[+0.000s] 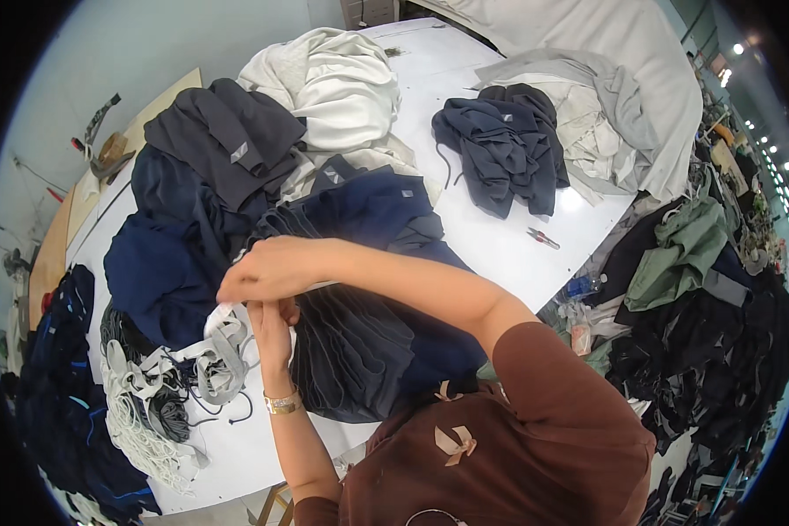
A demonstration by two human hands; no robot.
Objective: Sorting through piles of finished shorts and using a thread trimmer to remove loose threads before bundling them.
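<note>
My two hands meet at the left edge of a fanned stack of dark cut fabric pieces (351, 351). My right hand (276, 267) reaches across over the left one, its fingers bent and closed at a white fabric strip (223, 310). Below it, my left hand (273, 329), with a metal watch at the wrist, is closed; its fingertips are mostly covered, so what they hold cannot be made out. Just left of the hands hangs a loop of pale strapping (219, 359). Navy fabric (359, 206) lies under and beyond the stack.
Navy cloth (162, 272), a dark grey garment pile (228, 140) and a white fabric heap (333, 83) crowd the table's left. Pale cords (145, 430) hang near its edge. Another dark pile (504, 145) and thread snips (543, 238) lie right. Heaped garments (684, 351) stand beyond the right edge.
</note>
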